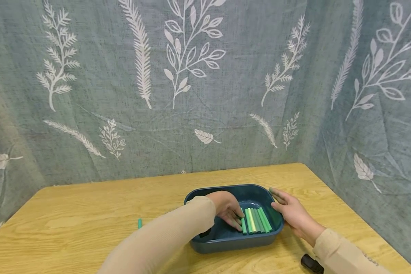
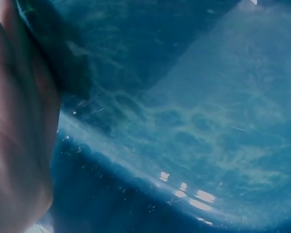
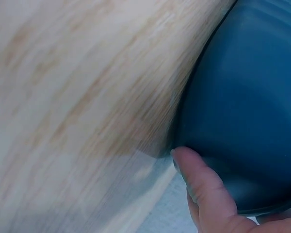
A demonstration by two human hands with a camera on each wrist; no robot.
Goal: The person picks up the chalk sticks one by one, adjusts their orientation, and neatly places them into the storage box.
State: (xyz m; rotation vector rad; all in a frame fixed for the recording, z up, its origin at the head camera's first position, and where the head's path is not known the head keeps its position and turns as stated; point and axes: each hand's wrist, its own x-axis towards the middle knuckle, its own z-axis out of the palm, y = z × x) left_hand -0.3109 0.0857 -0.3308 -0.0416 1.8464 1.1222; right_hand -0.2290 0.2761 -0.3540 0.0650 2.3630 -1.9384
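Inside the dark blue plastic basin (image 1: 233, 243), my left hand (image 1: 228, 213) reaches down with fingers fairly straight. Its fingertips touch the leftmost green chalk stick (image 1: 244, 227) of a row. Several more chalk sticks (image 1: 260, 220), in greens and pale yellow, lie side by side to its right on the basin floor. My right hand (image 1: 292, 213) holds the basin's right end, thumb at the rim and fingers along the outer wall. The right wrist view shows a finger (image 3: 203, 184) against the blue wall. In the left wrist view, part of my left hand (image 2: 19, 126) is beside the glossy basin floor.
A single green stick (image 1: 139, 223) lies on the wooden table (image 1: 89, 213), left of the basin and partly behind my left sleeve (image 1: 164, 236). A grey-green curtain with white leaf prints (image 1: 205, 137) hangs behind the table and along its right side.
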